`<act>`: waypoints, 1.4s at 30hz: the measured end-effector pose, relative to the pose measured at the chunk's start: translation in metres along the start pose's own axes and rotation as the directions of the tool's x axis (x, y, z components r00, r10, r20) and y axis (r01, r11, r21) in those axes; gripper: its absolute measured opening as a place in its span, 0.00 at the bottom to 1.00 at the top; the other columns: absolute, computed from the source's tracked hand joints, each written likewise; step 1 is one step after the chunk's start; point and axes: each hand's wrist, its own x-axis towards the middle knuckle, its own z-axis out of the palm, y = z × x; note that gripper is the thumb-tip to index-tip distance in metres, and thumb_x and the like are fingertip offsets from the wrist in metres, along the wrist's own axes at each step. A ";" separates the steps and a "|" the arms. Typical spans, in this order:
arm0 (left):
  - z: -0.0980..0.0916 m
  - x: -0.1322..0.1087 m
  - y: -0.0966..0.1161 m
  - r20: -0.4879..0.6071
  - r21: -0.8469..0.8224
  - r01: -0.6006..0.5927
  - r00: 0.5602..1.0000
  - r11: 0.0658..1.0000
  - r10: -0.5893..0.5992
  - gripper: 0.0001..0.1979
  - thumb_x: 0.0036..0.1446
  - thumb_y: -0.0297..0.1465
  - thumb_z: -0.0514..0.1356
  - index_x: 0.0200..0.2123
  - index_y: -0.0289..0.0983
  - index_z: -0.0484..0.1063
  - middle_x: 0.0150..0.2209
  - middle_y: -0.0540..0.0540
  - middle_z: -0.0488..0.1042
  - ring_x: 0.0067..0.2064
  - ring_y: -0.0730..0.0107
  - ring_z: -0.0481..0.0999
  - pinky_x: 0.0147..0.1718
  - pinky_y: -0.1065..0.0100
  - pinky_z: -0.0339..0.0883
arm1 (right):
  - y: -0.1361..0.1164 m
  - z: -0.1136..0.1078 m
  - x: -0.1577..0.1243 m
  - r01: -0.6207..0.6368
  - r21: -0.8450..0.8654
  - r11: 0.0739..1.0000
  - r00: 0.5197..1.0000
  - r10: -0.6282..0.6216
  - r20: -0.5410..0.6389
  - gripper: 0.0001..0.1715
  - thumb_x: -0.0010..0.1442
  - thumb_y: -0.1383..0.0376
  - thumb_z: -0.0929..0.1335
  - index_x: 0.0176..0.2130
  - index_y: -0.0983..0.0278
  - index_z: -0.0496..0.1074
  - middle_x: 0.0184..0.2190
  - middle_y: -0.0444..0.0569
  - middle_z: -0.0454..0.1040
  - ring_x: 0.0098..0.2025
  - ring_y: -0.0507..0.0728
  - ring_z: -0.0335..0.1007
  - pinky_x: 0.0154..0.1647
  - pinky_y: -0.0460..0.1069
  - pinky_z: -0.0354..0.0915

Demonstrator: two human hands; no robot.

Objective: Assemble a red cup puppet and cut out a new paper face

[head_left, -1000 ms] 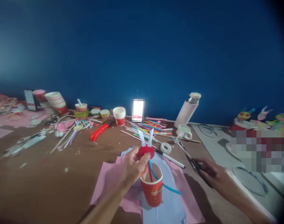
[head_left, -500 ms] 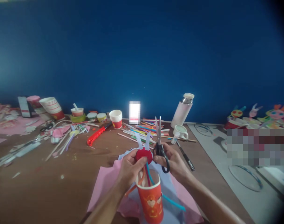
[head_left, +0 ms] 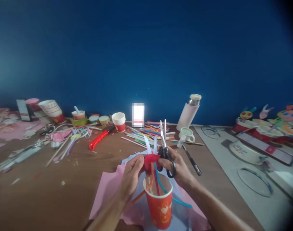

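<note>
My left hand pinches the left edge of a red rounded piece with two pale ear-like strips rising from its top. In my right hand is a pair of black-handled scissors, blades pointing up and slightly apart. The right fingertips are at the red piece's right edge. Below it, a red paper cup with a gold print stands upright on blue and pink paper. A thin magenta stick runs from the piece into the cup. An orange strip and a blue strip pass out through the cup's sides.
Pink paper lies under the work. Beyond are loose coloured sticks, a red-handled cutter, stacked paper cups, a white bottle, a mug and a black pen. Decorated cups stand at right.
The red piece has shifted slightly right and tilted. My left thumb has drawn back from its front to its left edge. The cup appears a little further right.
</note>
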 end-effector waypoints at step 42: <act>-0.001 0.002 0.003 0.145 -0.042 0.297 0.947 0.954 -0.288 0.18 0.36 0.29 0.70 0.34 0.36 0.70 0.25 0.50 0.69 0.23 0.76 0.67 0.20 0.74 0.63 | 0.011 0.002 -0.002 -0.142 0.098 0.985 0.984 0.130 0.119 0.18 0.47 0.63 0.72 0.39 0.62 0.68 0.29 0.41 0.68 0.28 0.51 0.62 0.30 0.44 0.59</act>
